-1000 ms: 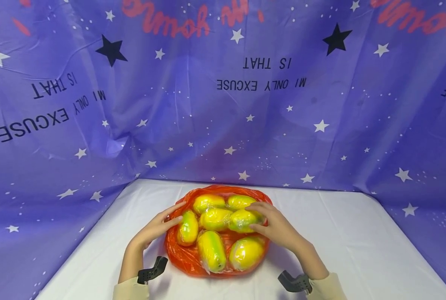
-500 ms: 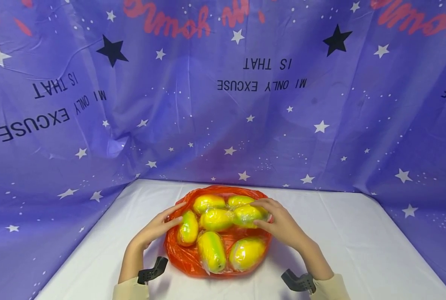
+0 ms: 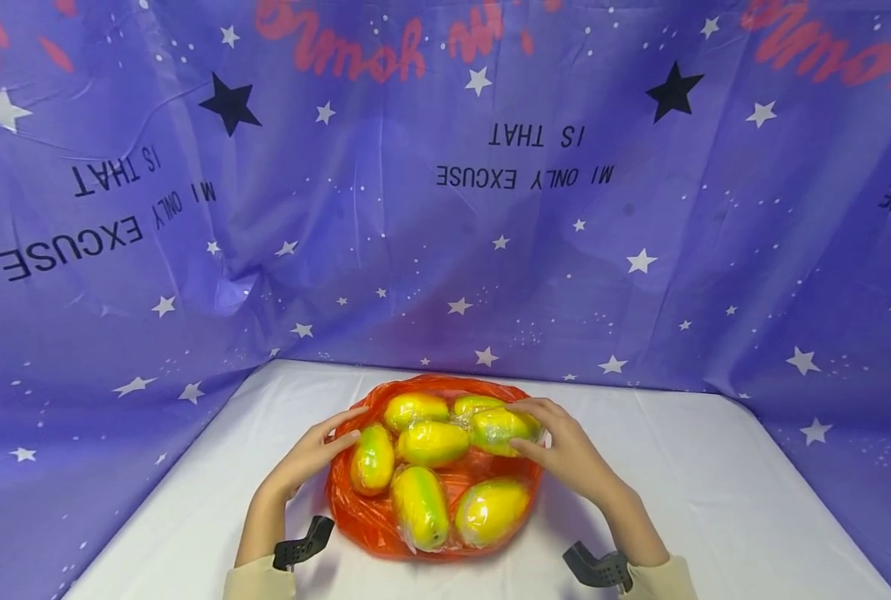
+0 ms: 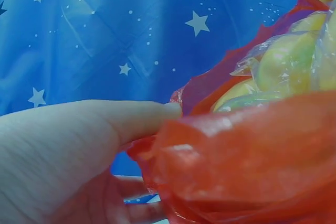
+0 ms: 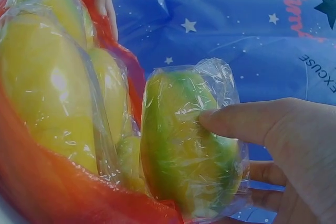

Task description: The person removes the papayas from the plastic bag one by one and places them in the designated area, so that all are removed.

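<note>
- Moved one wrapped fruit a little to the right since the earlier frame, along with the right hand.
- Kept the left hand at nearly the same spot, left of centre in the lower half of the frame.
- Gripped that fruit with the right hand, with the thumb across one side and the fingers behind, as seen in the right wrist view.
- Pinched the rim of the red bag at its left edge between the left thumb and fingers.
- Found the gripped fruit at the bag's right side, partly covering another fruit behind it; could not tell its contact with the bag below.
- Saw loose clear film at its upper right in the right wrist view.
- Counted six other wrapped fruits lying in the bag, two of them in the lower part.
- Noted the bag at lower centre of the frame, on a white table.
- Saw a purple cloth with stars and lettering across the upper frame.
- Noticed beige sleeves at the bottom edge.
</note>
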Demonstrator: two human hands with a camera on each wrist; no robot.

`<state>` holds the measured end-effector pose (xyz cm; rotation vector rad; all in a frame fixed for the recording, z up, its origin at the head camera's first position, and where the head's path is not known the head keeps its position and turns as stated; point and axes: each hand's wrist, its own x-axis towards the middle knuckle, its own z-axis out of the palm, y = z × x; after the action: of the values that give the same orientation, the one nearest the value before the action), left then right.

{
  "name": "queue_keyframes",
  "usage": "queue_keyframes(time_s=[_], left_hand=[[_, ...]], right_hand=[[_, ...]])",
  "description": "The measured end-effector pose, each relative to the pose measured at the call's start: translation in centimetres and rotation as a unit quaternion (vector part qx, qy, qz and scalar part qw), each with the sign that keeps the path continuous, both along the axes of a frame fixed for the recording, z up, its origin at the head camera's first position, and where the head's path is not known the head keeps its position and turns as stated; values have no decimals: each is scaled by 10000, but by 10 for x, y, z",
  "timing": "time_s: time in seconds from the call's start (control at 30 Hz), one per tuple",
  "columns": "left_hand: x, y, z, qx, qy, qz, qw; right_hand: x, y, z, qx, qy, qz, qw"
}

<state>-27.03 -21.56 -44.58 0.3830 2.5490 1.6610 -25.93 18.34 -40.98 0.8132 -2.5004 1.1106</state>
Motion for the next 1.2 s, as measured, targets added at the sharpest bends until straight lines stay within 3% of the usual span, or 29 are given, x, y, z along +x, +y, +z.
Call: queue_keyframes(time_s=[0.4, 0.7, 1.2], left_hand=[[5, -1, -3, 461, -181, 94, 9987], [-2, -1, -7, 846, -510, 209, 9949], [1, -1, -3, 776, -438, 179, 9959]], right_hand=[[2, 3, 0, 6, -33, -60, 10000], [-1, 16, 7, -79, 98, -265, 9996], [0, 32, 13, -85, 121, -564, 9983]])
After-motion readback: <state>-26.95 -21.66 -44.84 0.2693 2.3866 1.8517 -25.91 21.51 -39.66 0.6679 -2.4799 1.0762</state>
